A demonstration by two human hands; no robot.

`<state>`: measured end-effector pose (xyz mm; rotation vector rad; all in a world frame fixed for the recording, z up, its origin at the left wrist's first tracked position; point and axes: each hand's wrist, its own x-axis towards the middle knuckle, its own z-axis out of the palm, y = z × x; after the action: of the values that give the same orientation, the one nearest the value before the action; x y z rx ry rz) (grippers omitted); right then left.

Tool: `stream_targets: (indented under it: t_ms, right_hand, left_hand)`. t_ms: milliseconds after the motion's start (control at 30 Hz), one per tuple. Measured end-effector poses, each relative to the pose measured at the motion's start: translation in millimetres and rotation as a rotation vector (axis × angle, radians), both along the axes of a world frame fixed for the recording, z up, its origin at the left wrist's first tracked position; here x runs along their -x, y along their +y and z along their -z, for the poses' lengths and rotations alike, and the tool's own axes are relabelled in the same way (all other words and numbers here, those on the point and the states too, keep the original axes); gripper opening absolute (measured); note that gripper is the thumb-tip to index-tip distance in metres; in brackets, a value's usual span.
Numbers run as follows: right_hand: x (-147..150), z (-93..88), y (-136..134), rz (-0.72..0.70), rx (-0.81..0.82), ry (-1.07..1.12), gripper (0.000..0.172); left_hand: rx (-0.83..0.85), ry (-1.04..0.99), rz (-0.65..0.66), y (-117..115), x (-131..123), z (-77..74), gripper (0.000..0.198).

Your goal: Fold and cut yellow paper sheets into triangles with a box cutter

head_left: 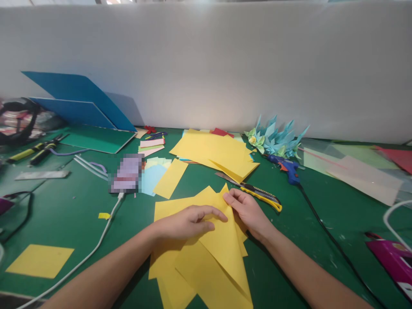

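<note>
Several overlapping yellow paper sheets [180, 266] lie in front of me. On top, one yellow sheet [222, 244] is bent over, its right side curling up in a fold. My right hand [249, 212] pinches that sheet near its upper corner, between thumb and fingers. Over the same paper rests my left hand [191, 219], index finger and thumb stretched apart, the index tip by the folded sheet. Just beyond my right hand lies a yellow utility knife [262, 198] with its blade out, pointing toward the paper stack.
Further back are a yellow paper stack [209, 148], a turquoise folded-paper piece [277, 139] and a blue glue gun [291, 169] with a black cord. At left, a phone [127, 174] trails a white cable [107, 227]. A blue folder [77, 98] stands behind, near pliers [46, 150].
</note>
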<state>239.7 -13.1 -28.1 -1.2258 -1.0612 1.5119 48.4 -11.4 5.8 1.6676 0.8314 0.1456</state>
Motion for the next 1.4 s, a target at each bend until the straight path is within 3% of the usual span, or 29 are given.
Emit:
stream_targets:
  t_ms: [533,1200,1400]
  right_hand:
    - [-1.1,-1.6,1.4,0.015,0.023,0.113,0.045]
    - [-4.9,-3.2,5.8,0.026,0.057,0.235,0.037]
    - [-5.6,-1.6,6.1,0.031,0.046,0.265,0.043]
  left_hand:
    - [-0.162,0.016,0.075,-0.1,0.9,2.8,0.052]
    - [-0.203,0.019,0.178,0.2,0.9,-4.0,0.055]
    - [-0.215,0.033,0.188,-1.4,0.7,-5.8,0.055]
